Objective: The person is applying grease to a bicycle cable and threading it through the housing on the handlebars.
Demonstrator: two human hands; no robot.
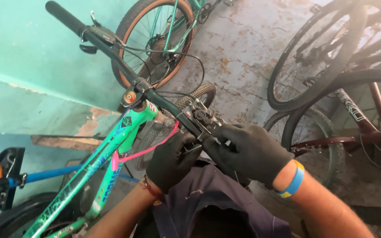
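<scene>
Handlebar (164,103): rigid metal. Left hand (170,161) is clamping it beside the brake lever (203,119); right hand (248,152) is pinching that small, fiddly lever assembly.

A green frame (111,150) with speckled pattern, black handlebar (111,48), black gloves, pink cable (148,150) and blue-yellow wristband (293,180) are shown.

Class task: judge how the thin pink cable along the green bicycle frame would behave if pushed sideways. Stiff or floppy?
The thin pink cable probably flexes easily, since it already curves loosely between the green bicycle frame and the black handlebar. It would likely spring back, appearing anchored at both ends. It looks light.
</scene>
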